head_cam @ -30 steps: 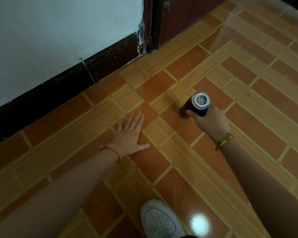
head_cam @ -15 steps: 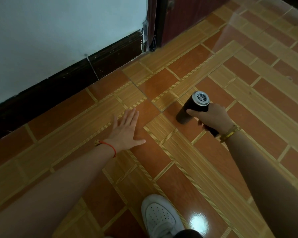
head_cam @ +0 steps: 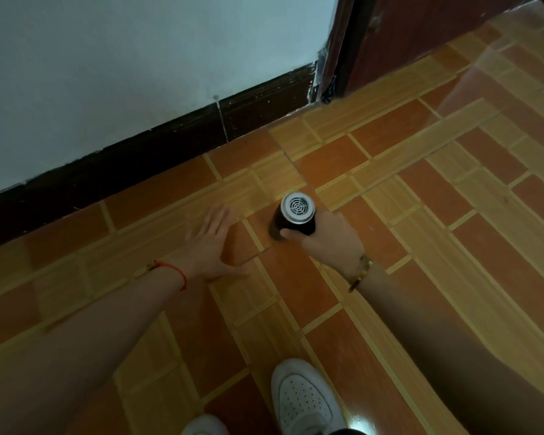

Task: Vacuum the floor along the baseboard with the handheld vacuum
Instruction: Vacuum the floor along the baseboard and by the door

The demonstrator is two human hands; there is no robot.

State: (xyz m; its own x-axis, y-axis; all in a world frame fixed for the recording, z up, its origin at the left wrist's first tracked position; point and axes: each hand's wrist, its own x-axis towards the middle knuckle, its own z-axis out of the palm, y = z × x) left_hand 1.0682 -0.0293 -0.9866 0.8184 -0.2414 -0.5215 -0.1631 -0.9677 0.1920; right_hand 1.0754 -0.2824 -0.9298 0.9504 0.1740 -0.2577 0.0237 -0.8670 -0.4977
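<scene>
**Nozzle down, short of the wall**

The handheld vacuum (head_cam: 293,219) stands nozzle-down on the tiled floor (head_cam: 453,246), right hand (head_cam: 328,238) fingers wrapped around it. Left hand (head_cam: 212,243), fingers spread, hovers at nine o'clock. Baseboard (head_cam: 176,142) lies toward eleven; next, slide closer.

The scene is dim with a cool cast. A hard glare spot sits on the glossy floor (head_cam: 355,422) beside the white shoe (head_cam: 305,400). The left hand (head_cam: 212,243) is smeared with motion blur. Tile lines bow toward the frame edges; the forearms lie in shadow.
</scene>
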